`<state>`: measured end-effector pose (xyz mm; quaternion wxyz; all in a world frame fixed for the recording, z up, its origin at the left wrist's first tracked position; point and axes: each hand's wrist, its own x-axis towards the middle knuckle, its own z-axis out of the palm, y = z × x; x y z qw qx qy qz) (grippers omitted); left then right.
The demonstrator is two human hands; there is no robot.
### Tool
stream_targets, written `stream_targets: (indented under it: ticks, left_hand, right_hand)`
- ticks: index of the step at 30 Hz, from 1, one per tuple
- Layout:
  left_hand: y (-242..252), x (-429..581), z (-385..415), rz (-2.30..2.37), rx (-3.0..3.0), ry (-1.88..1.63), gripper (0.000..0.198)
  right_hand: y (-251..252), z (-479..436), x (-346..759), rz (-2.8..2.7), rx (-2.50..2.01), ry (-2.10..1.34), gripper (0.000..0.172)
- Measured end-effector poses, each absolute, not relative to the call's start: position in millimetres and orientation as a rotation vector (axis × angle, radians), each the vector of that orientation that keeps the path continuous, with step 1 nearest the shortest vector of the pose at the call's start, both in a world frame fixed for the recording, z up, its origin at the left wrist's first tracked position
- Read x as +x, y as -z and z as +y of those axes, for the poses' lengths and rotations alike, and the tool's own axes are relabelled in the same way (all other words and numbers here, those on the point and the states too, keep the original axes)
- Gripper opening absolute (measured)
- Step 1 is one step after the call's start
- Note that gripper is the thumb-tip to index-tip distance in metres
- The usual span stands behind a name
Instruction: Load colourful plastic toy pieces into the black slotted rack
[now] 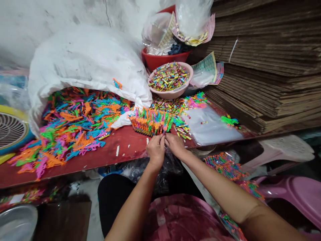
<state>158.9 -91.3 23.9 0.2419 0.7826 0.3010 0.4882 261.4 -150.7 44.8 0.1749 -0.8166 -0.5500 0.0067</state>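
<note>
My left hand [155, 149] and my right hand [175, 144] meet at the front edge of the red table [117, 150], fingers pinched together on a small coloured plastic piece [164, 130]. Just beyond the fingertips lies a tight row of coloured plastic toys [150, 121], stacked side by side. What exactly sits between the fingers is too small to name.
A white sack [85, 60] spills loose coloured plastic toys [75, 124] over the table's left. A pink bowl [187, 87] of small coloured tubes stands behind, a red basin [160, 60] beyond it. Clear bags [210, 125] lie right, flat cardboard [271, 67] stacked behind. A fan [11, 130] sits far left.
</note>
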Motion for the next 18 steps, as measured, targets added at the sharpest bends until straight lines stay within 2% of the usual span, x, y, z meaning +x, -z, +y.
stream_targets:
  ticks: [9,18]
  left_hand:
    - [-16,133,-93,0.974,2.071,-1.072,0.020]
    - [-25,146,-87,0.953,2.103,-1.032,0.018]
  right_hand:
    - [-48,-167,274,-1.547,-1.997,-0.116,0.017]
    - [-65,-163,268,-1.132,-1.688,-0.229,0.024]
